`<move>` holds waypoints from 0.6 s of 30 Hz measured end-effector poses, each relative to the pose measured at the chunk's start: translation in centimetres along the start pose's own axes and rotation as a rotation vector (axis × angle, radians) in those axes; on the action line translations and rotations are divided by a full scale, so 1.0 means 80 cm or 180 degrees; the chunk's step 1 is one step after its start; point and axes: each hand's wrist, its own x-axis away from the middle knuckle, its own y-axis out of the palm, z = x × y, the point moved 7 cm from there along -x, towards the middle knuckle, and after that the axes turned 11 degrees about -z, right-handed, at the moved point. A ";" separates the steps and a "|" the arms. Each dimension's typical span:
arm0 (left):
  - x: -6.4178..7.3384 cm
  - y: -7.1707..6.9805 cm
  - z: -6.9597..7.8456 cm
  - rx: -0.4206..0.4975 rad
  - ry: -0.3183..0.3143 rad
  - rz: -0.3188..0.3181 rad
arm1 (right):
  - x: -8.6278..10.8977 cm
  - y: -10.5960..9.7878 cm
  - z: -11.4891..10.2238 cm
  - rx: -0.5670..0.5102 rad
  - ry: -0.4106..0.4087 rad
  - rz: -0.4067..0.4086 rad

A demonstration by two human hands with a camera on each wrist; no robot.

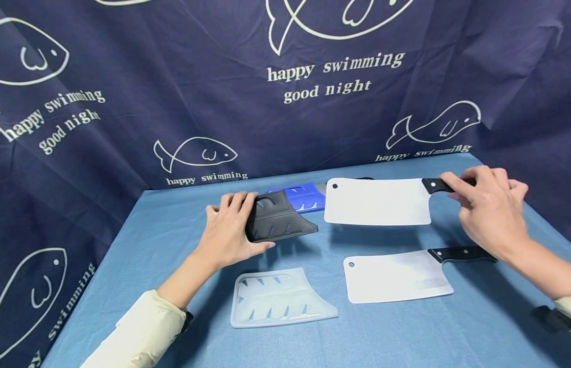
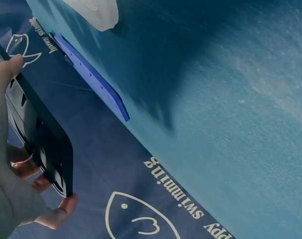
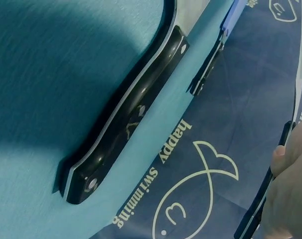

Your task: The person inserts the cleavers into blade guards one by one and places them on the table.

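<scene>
My left hand (image 1: 227,230) grips a black cleaver blade cover (image 1: 280,217) by its wide end, fingers over the top edge and thumb below. It is raised off the table, its slanted end pointing right. With my right hand (image 1: 492,212) I hold a cleaver (image 1: 377,202) by its black handle, the blade lifted and pointing left toward the cover, a small gap between them. In the right wrist view, the held handle (image 3: 263,199) is partly hidden by the right hand (image 3: 293,184). The left wrist view shows the black cover (image 2: 56,134) edge-on in the left hand (image 2: 11,194).
A second cleaver (image 1: 397,278) lies nearer on the blue tablecloth (image 1: 382,337), handle to the right. Left of it lies a clear blade cover (image 1: 280,301). Behind the held things, a blue cover (image 1: 305,197) sits on another knife, partly hidden. A fish-print curtain (image 1: 248,102) hangs behind.
</scene>
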 end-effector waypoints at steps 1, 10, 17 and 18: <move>0.000 -0.001 0.001 -0.0001 0.0010 0.0003 | -0.001 0.000 -0.002 0.0003 -0.0015 -0.0001; -0.002 -0.004 0.007 0.0019 0.0061 0.0045 | -0.004 0.001 -0.015 0.0036 -0.0134 0.0048; -0.002 -0.007 0.009 0.0029 0.0067 0.0065 | -0.005 0.000 -0.023 0.0061 -0.0278 0.0066; -0.002 -0.008 0.009 0.0034 0.0068 0.0067 | -0.005 0.000 -0.024 0.0077 -0.0312 0.0076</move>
